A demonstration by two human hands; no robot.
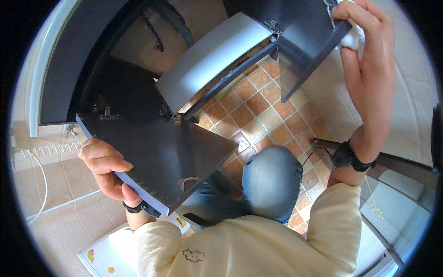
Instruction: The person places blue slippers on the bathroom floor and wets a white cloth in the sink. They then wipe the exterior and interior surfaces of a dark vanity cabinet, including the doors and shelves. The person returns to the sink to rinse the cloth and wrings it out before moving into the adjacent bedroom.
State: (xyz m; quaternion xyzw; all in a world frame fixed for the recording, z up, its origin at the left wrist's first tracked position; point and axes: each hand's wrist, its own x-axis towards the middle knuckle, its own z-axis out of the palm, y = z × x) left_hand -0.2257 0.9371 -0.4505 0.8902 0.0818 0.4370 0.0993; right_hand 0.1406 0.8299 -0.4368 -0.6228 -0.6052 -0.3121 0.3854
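A dark cabinet with two hinged doors stands swung apart before me. My left hand [107, 168] grips the outer edge of the left dark cabinet door [148, 152], thumb on one side and fingers curled over the other. At the upper right, my right hand [363, 20] holds a white cloth [350, 38] against the edge of the right cabinet door [308, 45]. Between the doors lies a curved silver panel [214, 59] at the cabinet's bottom. Metal hinges [107, 112] show near the left door. Inside the cabinet, a dark hose [180, 27] hangs.
Brown and cream floor tiles [258, 104] lie below, beside my knee. A pale curved countertop edge [38, 83] runs at upper left, with a white coiled cord [55, 149] by the tiled wall. At lower right stands a dark-framed glass panel [398, 200]; a white lid-like surface [114, 249] is lower left.
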